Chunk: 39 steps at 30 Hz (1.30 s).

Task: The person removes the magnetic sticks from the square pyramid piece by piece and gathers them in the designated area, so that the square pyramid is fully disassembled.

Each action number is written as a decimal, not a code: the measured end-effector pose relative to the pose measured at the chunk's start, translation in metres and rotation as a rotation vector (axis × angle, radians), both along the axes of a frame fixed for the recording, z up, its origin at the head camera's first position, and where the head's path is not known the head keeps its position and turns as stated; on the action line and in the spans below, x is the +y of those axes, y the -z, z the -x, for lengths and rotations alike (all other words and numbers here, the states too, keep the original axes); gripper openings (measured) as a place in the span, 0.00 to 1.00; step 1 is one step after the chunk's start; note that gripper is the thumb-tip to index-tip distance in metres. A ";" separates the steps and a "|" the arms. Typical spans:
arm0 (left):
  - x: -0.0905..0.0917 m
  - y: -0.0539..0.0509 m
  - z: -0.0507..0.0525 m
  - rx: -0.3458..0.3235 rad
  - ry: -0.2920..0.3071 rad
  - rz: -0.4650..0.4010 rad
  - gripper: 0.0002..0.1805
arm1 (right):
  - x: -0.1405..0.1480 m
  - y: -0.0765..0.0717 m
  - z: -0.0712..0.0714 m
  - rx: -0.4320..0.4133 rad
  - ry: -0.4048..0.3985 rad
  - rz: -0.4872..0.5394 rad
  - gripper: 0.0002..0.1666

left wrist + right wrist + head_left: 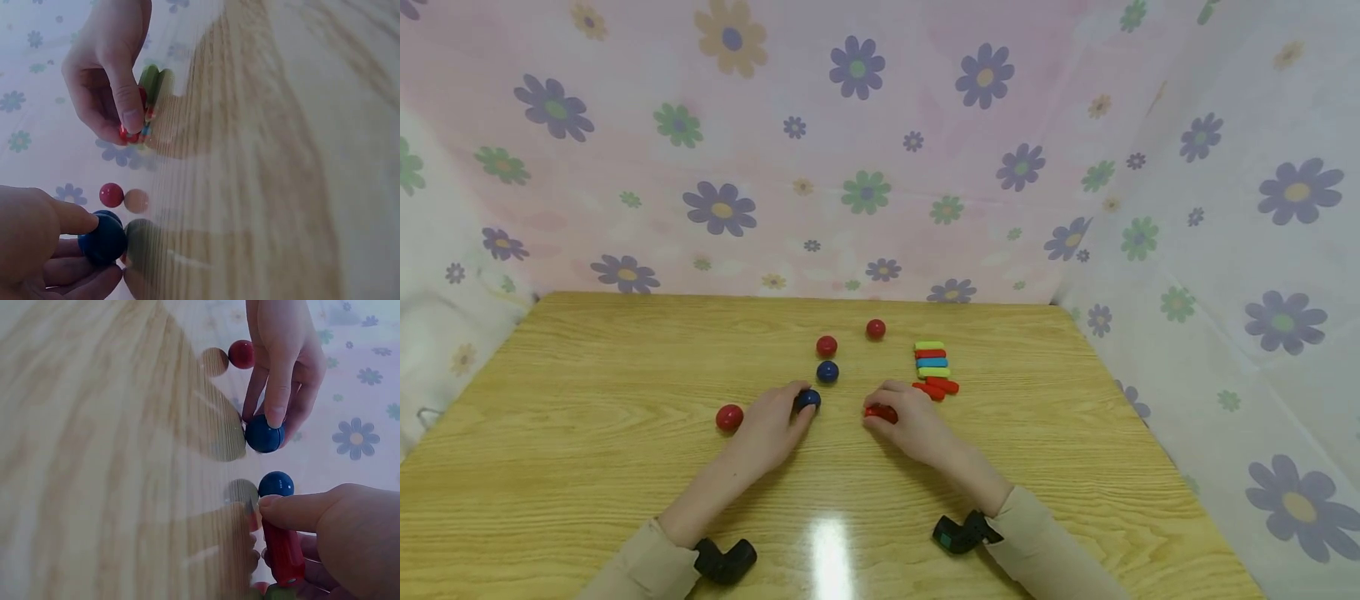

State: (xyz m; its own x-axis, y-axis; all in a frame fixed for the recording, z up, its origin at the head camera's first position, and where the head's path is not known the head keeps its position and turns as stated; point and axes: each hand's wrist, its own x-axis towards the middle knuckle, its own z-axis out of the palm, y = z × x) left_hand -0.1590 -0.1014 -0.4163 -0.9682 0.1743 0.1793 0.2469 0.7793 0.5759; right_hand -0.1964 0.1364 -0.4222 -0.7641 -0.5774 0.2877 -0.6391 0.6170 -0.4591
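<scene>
My left hand (766,427) pinches a glossy blue ball (809,400) between thumb and fingers at the tabletop; in the left wrist view this blue ball (104,240) sits against the fingertips. A second blue ball (827,372) lies just beyond it. To the right, my right hand (917,423) grips a short red stick (882,413), seen more fully in the right wrist view as a thick red stick (284,553) under the thumb. Beside the left wrist, a red ball (729,417) lies on the table.
Farther back on the wooden table (625,358) are a red ball (827,346) and another red ball (876,329). Beyond the right hand, yellow-green, red and blue sticks (932,363) lie in a row, with loose red sticks (943,385) nearer. Flowered cloth (865,150) rises behind.
</scene>
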 end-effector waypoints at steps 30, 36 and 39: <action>0.001 0.005 0.005 0.023 -0.028 -0.046 0.25 | 0.004 -0.002 -0.003 0.014 -0.015 -0.061 0.10; 0.000 0.006 0.004 0.030 -0.022 -0.053 0.27 | 0.007 -0.004 -0.002 0.007 -0.020 -0.047 0.12; 0.000 0.006 0.002 0.031 -0.016 -0.054 0.27 | 0.010 -0.005 -0.002 -0.003 -0.022 -0.049 0.14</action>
State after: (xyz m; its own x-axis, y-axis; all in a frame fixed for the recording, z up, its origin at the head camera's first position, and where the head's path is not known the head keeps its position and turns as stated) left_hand -0.1614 -0.1011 -0.4221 -0.9646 0.1484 0.2181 0.2534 0.7510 0.6097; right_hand -0.1947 0.1465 -0.4173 -0.7515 -0.6077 0.2567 -0.6519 0.6243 -0.4305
